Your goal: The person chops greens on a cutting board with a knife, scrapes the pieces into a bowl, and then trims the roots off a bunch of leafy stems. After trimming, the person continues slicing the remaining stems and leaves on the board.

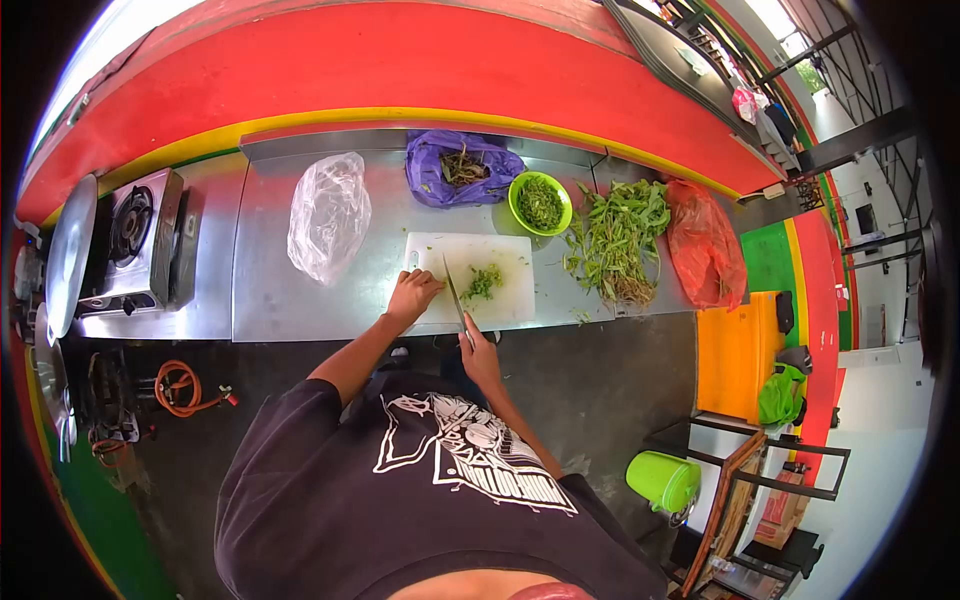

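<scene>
A white cutting board (515,252) lies on the steel counter, a small heap of chopped greens (484,281) on its right half. My right hand (478,350) grips the handle of a knife (454,292), whose blade points away from me over the board, left of the heap. On the board's left side rests my left hand (416,292), fingers bent and held together close to the blade. Whatever may be under those fingers is hidden. Behind the board stands a lime green bowl (516,212) filled with cut greens (540,204).
A purple bag (425,172) holding stems, a clear plastic bag (328,215), a pile of leafy stalks (618,240) and a red plastic bag (704,250) surround the board. Left is a gas stove (150,235). A green bucket (662,482) is behind me, right.
</scene>
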